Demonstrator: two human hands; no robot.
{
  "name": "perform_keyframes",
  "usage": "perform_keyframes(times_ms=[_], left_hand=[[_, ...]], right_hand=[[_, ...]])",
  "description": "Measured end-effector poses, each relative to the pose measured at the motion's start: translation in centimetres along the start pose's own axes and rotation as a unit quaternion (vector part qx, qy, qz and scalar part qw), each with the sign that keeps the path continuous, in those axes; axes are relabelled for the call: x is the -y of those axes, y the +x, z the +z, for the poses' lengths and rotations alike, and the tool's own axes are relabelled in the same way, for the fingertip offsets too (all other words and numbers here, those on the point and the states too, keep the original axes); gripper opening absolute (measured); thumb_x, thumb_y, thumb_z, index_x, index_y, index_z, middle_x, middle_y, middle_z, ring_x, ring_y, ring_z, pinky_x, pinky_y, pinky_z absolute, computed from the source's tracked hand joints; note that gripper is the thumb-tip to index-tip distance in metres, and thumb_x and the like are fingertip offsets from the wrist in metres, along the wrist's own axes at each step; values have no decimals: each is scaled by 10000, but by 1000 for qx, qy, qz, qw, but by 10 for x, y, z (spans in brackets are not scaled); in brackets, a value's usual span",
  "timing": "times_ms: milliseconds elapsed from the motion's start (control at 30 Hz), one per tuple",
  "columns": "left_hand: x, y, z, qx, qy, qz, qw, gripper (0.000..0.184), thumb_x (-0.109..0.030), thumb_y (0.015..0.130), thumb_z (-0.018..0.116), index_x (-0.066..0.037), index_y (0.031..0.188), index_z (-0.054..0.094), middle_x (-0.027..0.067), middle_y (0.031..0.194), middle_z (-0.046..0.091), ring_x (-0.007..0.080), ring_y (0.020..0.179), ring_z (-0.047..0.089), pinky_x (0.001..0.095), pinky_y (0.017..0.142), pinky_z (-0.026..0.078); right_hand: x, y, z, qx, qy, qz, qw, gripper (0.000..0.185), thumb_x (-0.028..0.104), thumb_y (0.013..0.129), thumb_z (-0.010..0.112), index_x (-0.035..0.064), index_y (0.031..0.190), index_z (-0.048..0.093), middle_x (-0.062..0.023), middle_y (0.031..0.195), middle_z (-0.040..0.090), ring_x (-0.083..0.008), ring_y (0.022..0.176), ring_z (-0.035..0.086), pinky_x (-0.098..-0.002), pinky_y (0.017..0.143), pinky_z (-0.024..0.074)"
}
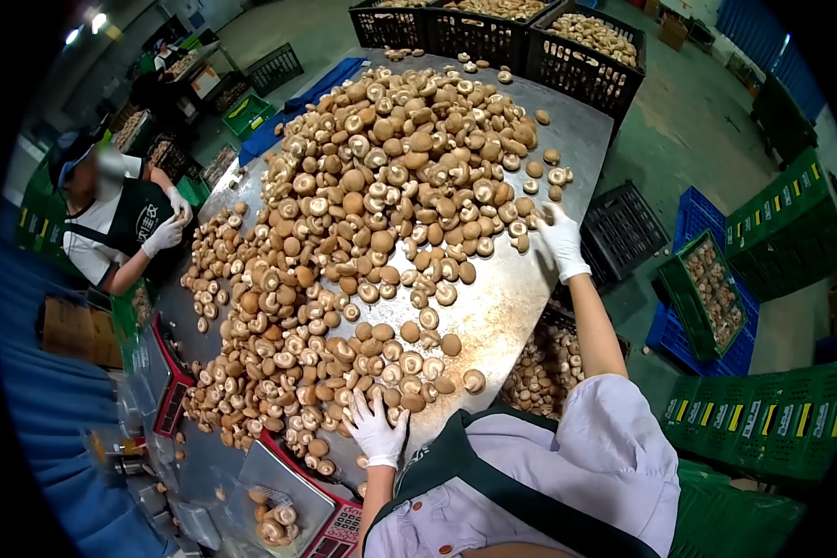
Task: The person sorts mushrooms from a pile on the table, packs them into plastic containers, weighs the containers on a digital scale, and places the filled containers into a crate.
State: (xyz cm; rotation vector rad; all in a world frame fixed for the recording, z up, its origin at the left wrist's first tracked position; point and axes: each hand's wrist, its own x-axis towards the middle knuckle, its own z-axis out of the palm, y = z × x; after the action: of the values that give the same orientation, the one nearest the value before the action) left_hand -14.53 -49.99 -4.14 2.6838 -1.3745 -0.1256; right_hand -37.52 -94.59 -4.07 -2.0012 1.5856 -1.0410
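A large heap of brown-capped mushrooms [372, 186] covers much of the metal table [502, 325]. At the near edge of the heap, my left hand [376, 431], in a white glove, rests with spread fingers against several mushrooms. My right hand [561, 245], gloved in white too, is stretched out at the table's right edge beside a few loose mushrooms, its fingers apart. I see nothing held in either hand. Left of my left hand stands a red-framed scale [293, 488] with a small group of mushrooms [275, 519] on it.
Black crates [586, 60] of mushrooms line the far table edge. Below the right edge is another mushroom-filled crate [539, 372]. A co-worker [126, 214] in white gloves stands at left, near a second red scale [172, 381]. Green crates [763, 414] are stacked at right.
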Motion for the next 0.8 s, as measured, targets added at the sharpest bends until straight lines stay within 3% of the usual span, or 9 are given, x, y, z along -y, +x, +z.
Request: perform_keyframes(times_ms=[67,133,200,300,467,567,667,733,800], left_hand=[[0,0,0,-3,1,2,1000,714,-531,762,624,-146,1340,460,184,1486,270,360,1365,240,572,1092,135],[0,-1,0,-3,-6,2,1000,704,-533,759,626,-147,1327,471,194,1485,267,366,1364,240,573,1092,131],[0,0,-1,2,-10,0,1000,700,-532,757,629,-146,1320,476,203,1482,267,370,1363,240,574,1092,130],[-1,0,-2,-2,-14,-3,1000,708,-531,749,639,-143,1318,479,202,1479,276,366,1361,249,570,1092,134],[-1,0,-1,-2,-3,-1,1000,754,-513,731,674,-155,1353,445,178,1481,284,358,1363,251,549,1099,144],[-1,0,-1,1,-5,-5,1000,754,-508,728,679,-152,1352,447,177,1480,284,356,1365,250,550,1099,143],[0,0,-1,14,-14,-12,1000,730,-527,742,652,-145,1336,467,191,1491,257,355,1377,223,566,1095,132],[0,0,0,11,-14,-8,1000,724,-524,742,653,-145,1332,471,188,1492,255,357,1377,221,568,1095,130],[0,-1,-1,10,-20,-7,1000,721,-527,742,651,-145,1327,475,191,1490,259,358,1376,223,569,1095,130]], right_hand=[[31,11,13,82,-71,4,994,444,180,783,651,83,1204,552,-190,895,659,-348,823,645,-402,739,517],[35,23,39,61,-44,-77,994,508,133,765,641,65,1250,504,-210,960,636,-371,909,616,-426,773,503],[40,29,56,104,-116,-114,981,691,72,725,641,95,1363,376,-233,1304,456,-392,1097,534,-432,878,479],[49,35,70,162,-155,-85,971,771,43,696,641,116,1401,337,-211,1401,379,-380,1192,480,-406,945,459],[32,43,72,82,-41,-114,989,566,28,687,633,68,1239,514,-201,1237,549,-368,1122,535,-384,956,446],[44,34,47,14,108,4,994,467,112,696,692,73,1142,559,-185,976,653,-356,927,627,-382,813,500],[38,32,9,-48,164,98,980,502,121,683,693,69,1164,557,-165,1056,641,-324,955,631,-370,810,505],[8,44,-2,-166,65,4,984,524,105,687,673,90,1196,546,-160,1117,623,-337,975,621,-384,817,500],[6,43,-31,-90,-5,60,994,504,76,728,653,100,1221,550,-149,1146,625,-339,1057,593,-383,899,476]])
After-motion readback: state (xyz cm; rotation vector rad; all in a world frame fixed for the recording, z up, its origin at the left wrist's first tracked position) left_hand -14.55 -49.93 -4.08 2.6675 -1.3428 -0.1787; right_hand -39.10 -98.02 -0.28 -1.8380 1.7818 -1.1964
